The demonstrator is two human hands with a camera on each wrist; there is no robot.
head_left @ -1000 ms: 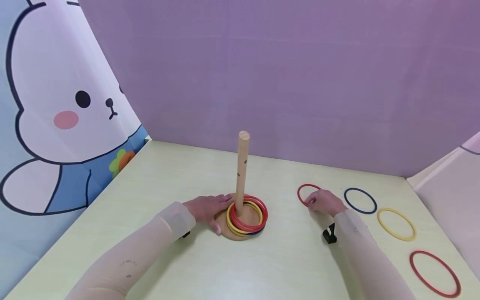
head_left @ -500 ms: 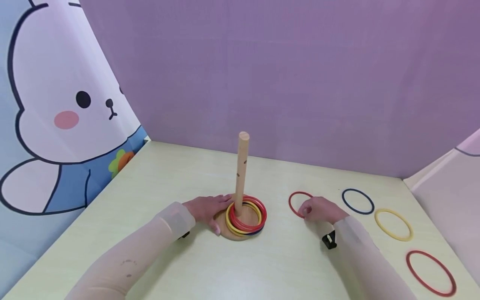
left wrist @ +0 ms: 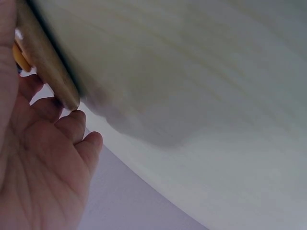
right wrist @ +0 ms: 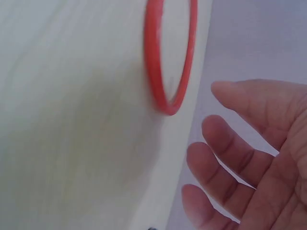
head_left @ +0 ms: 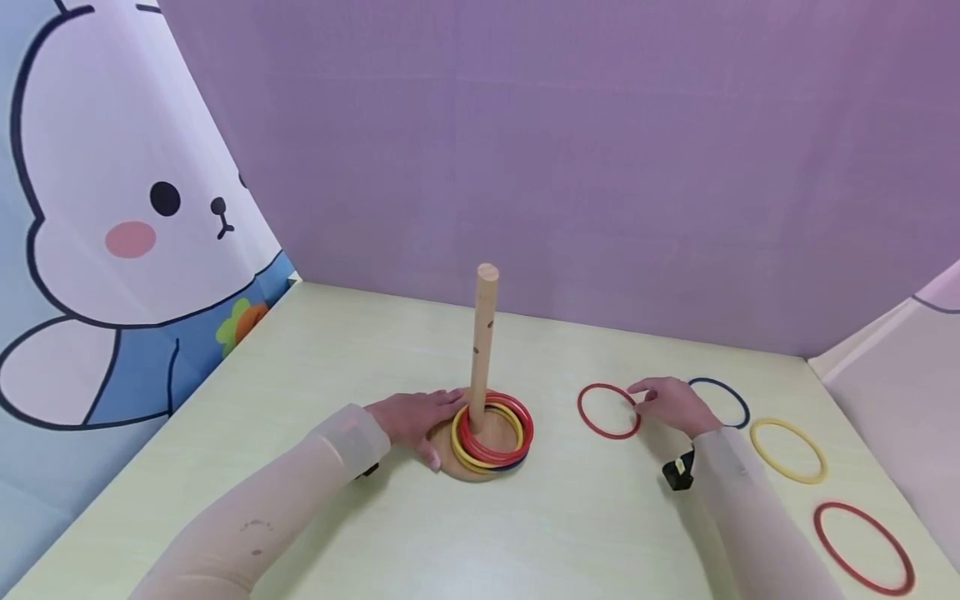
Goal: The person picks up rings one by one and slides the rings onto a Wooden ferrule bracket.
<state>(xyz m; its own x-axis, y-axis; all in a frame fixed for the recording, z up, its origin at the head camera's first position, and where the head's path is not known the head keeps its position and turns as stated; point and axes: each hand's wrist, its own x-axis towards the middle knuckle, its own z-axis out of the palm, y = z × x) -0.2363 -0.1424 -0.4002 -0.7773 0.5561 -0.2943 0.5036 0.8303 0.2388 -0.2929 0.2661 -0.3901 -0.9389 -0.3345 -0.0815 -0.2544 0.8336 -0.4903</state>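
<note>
In the head view a wooden post on a round base point(head_left: 480, 350) stands mid-table, with red, yellow and blue rings point(head_left: 517, 417) lying stacked round its foot. My left hand point(head_left: 412, 414) rests against the base's left side, fingers stretched toward the back, thumb at the near side. Its fingertips meet the base's edge point(left wrist: 55, 67) in the left wrist view. A red ring point(head_left: 581, 412) lies flat to the right of the post. Right beside this ring is my right hand point(head_left: 675, 402), fingers loosely extended; in the right wrist view its fingers point(right wrist: 225, 136) are apart from the ring point(right wrist: 153, 57).
Along the table's right side lie a blue ring point(head_left: 738, 396), partly behind my right hand, a yellow ring point(head_left: 821, 462) and a red ring point(head_left: 903, 554). A purple cloth point(head_left: 562, 167) closes off the back, and a cartoon-print cloth point(head_left: 97, 167) hangs at the left.
My right hand slid the red ring left and toward me, then let go and drew back to the right. The left hand and the post have stayed in place.
</note>
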